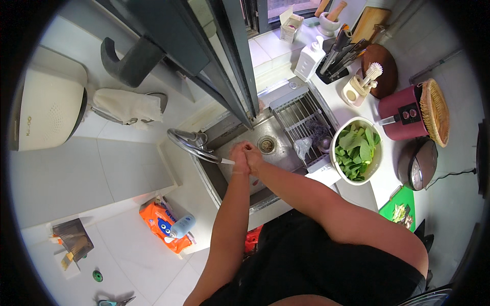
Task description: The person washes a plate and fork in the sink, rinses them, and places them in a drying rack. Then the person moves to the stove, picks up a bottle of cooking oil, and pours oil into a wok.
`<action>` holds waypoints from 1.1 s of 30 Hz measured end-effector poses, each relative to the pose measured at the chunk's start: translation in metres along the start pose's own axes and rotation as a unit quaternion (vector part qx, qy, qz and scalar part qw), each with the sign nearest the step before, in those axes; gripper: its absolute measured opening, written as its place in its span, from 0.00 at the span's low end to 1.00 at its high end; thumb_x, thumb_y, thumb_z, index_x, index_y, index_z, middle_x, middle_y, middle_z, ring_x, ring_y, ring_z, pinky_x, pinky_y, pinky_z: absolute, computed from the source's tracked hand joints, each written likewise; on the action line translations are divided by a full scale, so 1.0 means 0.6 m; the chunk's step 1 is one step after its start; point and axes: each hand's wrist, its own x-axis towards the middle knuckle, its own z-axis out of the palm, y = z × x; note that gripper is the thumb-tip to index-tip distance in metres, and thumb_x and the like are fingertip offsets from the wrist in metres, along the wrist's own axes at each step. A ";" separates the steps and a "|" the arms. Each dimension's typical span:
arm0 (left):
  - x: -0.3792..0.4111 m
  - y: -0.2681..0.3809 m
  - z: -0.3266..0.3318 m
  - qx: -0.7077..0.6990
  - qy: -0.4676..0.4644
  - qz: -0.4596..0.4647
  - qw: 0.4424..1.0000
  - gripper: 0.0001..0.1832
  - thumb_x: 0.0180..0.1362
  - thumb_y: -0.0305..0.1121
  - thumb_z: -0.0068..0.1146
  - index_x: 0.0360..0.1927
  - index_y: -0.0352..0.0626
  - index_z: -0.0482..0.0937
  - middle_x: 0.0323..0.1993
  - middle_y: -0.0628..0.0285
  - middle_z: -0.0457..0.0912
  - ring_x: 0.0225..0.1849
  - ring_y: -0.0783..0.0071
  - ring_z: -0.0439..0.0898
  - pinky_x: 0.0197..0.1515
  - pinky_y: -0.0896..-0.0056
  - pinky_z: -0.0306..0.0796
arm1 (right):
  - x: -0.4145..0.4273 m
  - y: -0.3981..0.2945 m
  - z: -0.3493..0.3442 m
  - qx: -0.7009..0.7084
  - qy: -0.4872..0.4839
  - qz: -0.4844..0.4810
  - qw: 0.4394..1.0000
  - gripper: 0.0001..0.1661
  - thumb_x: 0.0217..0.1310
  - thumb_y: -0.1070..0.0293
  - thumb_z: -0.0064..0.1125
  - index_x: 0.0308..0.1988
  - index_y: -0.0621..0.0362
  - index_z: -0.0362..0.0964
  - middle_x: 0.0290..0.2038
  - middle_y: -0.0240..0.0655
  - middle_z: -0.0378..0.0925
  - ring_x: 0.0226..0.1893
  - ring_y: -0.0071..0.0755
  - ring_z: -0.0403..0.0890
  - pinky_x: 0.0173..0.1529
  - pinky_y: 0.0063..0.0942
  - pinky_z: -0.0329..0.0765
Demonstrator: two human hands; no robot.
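Observation:
Over the stainless steel sink (278, 160), my left hand (240, 157) and my right hand (252, 155) are pressed together beside the drain strainer (267, 145). Water from the chrome faucet (191, 145) runs onto the hand and wrist on the left of the picture. Fingers overlap, and whether anything small lies between the palms cannot be seen. A metal drying rack (302, 126) spans the sink's right part, with a steel wool scrubber and a mesh bundle on it. Right of the rack stands a white colander (379, 162) of leafy greens (356, 147).
An open window frame (229, 57) juts over the sink's back edge. At right are a knife block (332, 74), a dark red air fryer (402, 111), a rice cooker (417, 164) and a green cutting board (390, 208). An orange wipes pack (157, 218) and blue pump bottle (183, 225) lie left.

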 end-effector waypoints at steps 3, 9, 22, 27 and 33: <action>-0.017 0.006 -0.008 0.315 -0.021 0.180 0.932 0.19 0.70 0.44 0.47 0.36 0.42 0.84 0.39 0.59 0.85 0.43 0.58 0.83 0.49 0.56 0.76 | -0.109 -0.063 0.054 0.120 0.009 0.170 0.978 0.22 0.75 0.47 0.52 0.59 0.45 0.74 0.59 0.37 0.78 0.61 0.38 0.76 0.59 0.52 0.76; -0.054 -0.004 -0.088 0.139 -0.107 -0.036 0.984 0.24 0.75 0.53 0.41 0.46 0.44 0.80 0.41 0.60 0.85 0.42 0.60 0.82 0.48 0.57 0.77 | -0.149 -0.088 0.094 0.085 0.014 0.264 0.961 0.34 0.72 0.41 0.52 0.68 0.46 0.65 0.70 0.40 0.68 0.70 0.45 0.66 0.70 0.51 0.63; -0.212 0.143 0.031 -0.053 0.176 -0.149 0.972 0.22 0.74 0.50 0.48 0.60 0.46 0.75 0.52 0.60 0.81 0.50 0.60 0.82 0.52 0.58 0.77 | -0.073 -0.029 0.055 -0.673 -0.128 -0.227 0.692 0.19 0.59 0.54 0.63 0.46 0.52 0.82 0.49 0.42 0.84 0.48 0.52 0.84 0.53 0.44 0.80; -0.211 0.214 0.032 0.030 0.103 0.020 0.994 0.19 0.75 0.45 0.46 0.61 0.48 0.74 0.60 0.65 0.77 0.64 0.65 0.73 0.70 0.58 0.61 | -0.022 0.011 0.050 -0.154 0.009 -0.011 0.988 0.15 0.69 0.54 0.58 0.42 0.55 0.79 0.43 0.44 0.85 0.42 0.49 0.87 0.47 0.45 0.86; -0.164 0.293 0.008 -0.152 0.017 -0.064 0.986 0.22 0.73 0.52 0.47 0.60 0.49 0.74 0.62 0.64 0.75 0.68 0.61 0.68 0.74 0.53 0.56 | -0.053 -0.001 0.072 0.153 -0.034 0.141 0.977 0.21 0.74 0.53 0.55 0.47 0.61 0.78 0.47 0.45 0.83 0.45 0.48 0.86 0.54 0.42 0.86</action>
